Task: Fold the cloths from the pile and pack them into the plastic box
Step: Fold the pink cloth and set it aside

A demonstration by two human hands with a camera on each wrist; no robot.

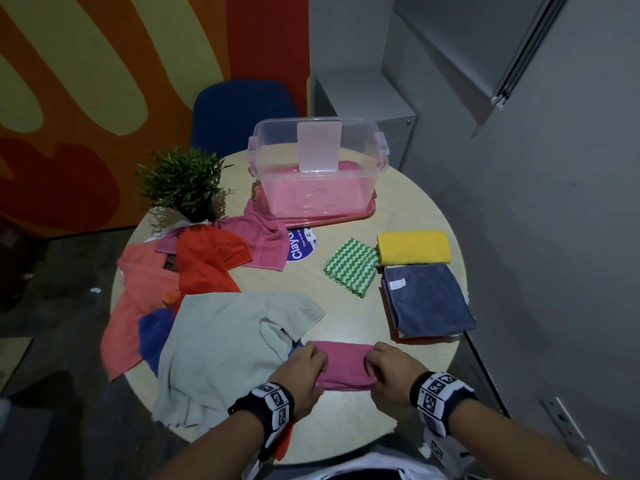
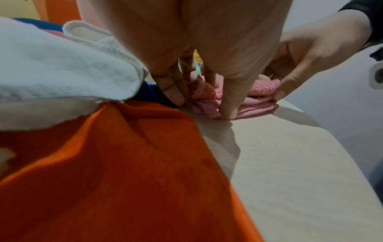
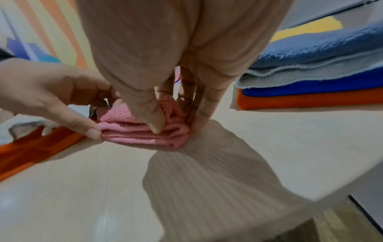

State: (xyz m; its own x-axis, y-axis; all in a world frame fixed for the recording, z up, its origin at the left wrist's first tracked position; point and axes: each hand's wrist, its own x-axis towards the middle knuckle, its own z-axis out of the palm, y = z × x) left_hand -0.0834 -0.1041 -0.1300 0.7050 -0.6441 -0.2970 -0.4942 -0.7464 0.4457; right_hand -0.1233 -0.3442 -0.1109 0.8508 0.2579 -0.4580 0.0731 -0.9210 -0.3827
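A folded pink cloth [image 1: 344, 364] lies near the front edge of the round table [image 1: 346, 317]. My left hand [image 1: 304, 367] pinches its left end and my right hand [image 1: 388, 370] pinches its right end. In the right wrist view the pink cloth [image 3: 143, 135] shows several stacked layers, with thumb and fingers curled round them. In the left wrist view the pink cloth [image 2: 209, 104] sits under my fingers. The clear plastic box [image 1: 317, 168] stands open at the far side. An unfolded pile lies at the left: pale green [image 1: 228, 344], orange [image 1: 204, 265] and salmon [image 1: 138, 306] cloths.
Folded cloths lie at the right: a yellow one [image 1: 414, 247], a green zigzag one [image 1: 351, 266] and a blue-topped stack [image 1: 427, 299]. A potted plant [image 1: 181, 183] stands at the far left. A blue chair [image 1: 242, 112] is behind the table.
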